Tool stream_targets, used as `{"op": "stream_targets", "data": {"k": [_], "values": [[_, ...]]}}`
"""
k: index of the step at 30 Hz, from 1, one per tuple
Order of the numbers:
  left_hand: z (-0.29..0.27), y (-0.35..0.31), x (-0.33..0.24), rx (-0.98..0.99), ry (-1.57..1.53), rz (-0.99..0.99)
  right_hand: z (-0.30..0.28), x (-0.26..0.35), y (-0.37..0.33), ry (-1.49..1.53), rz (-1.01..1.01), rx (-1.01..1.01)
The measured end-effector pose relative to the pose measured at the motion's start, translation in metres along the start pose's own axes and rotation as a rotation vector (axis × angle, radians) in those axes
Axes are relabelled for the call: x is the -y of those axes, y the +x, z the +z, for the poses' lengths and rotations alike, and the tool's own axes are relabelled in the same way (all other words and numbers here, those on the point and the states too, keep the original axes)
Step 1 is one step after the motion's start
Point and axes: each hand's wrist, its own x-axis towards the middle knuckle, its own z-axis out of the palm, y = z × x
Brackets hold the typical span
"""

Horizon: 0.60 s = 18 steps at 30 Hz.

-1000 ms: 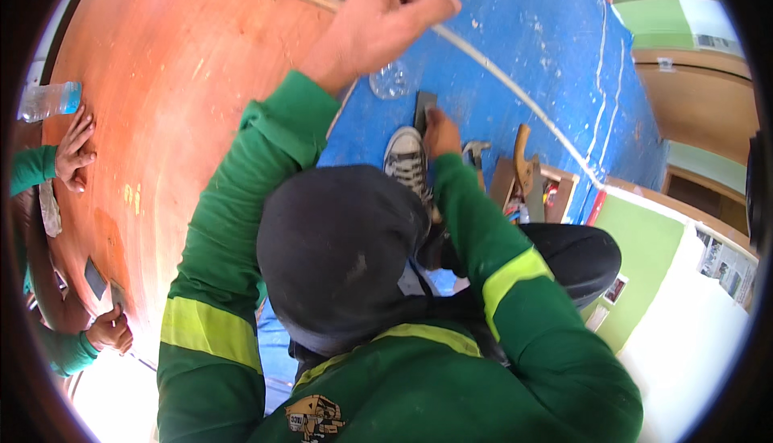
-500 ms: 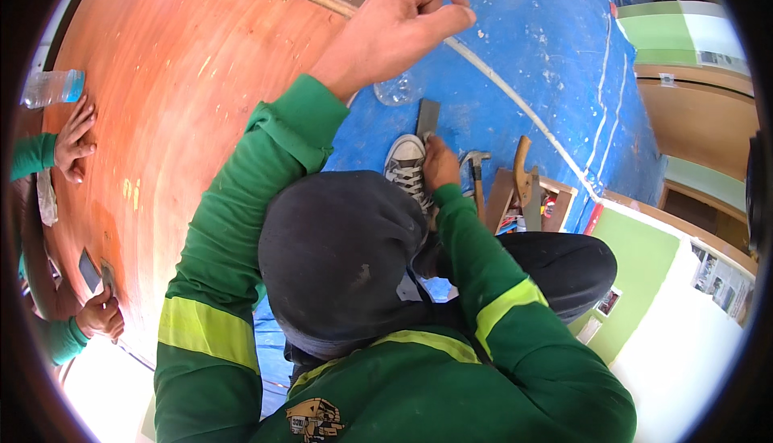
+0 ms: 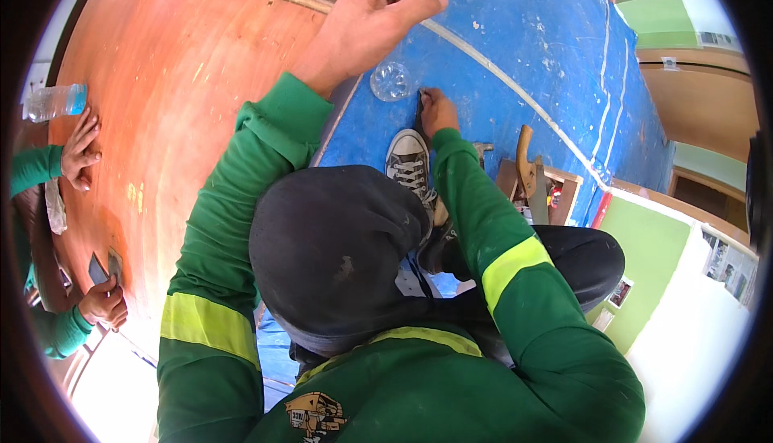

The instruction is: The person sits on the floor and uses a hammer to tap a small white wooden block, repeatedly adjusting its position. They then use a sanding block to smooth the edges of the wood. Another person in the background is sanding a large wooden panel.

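Observation:
My left hand [image 3: 366, 24] is raised over the edge of the reddish wooden panel [image 3: 201, 64]. Its fingers are curled and the thumb meets the index finger in a pinch; whether anything small is between them I cannot make out. Low by my sneaker [image 3: 407, 157], my right hand [image 3: 438, 113] grips a dark grey flat strip [image 3: 419, 113], now turned nearly edge-on. A clear plastic bottle [image 3: 391, 80] is just beyond that strip on the blue sheet [image 3: 531, 64]. Partly hidden behind my right forearm is a hammer [image 3: 482, 149].
A wooden toolbox [image 3: 570, 196] at my right holds a wooden-handled saw [image 3: 527, 165]. Across the panel, another person's hand [image 3: 80, 151] lies flat near a bottle [image 3: 60, 102]; their other hand [image 3: 105, 304] holds a flat blade-like tool. A pale cord [image 3: 515, 84] crosses the sheet.
My right hand has moved forward with the grey strip and turned it from flat toward edge-on. My left hand shifted slightly left and up, still pinched. My forearm now covers more of the hammer.

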Motion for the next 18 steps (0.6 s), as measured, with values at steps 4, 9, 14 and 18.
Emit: {"op": "stream_targets", "data": {"k": [4, 9, 14, 18], "values": [[0.003, 0.003, 0.004, -0.033, 0.006, 0.059, -0.019, 0.012, 0.014, 0.372, 0.344, 0.082], [0.003, 0.002, 0.001, 0.009, -0.085, -0.013, -0.076, -0.011, -0.037, 1.107, 0.524, 0.506], [0.0, 0.008, 0.016, 0.042, -0.147, 0.016, -0.068, -0.031, -0.049, 0.742, 0.522, 0.357], [0.003, 0.008, 0.009, 0.084, -0.183, -0.029, -0.034, -0.087, -0.043, 0.691, 0.274, 0.227]]}}
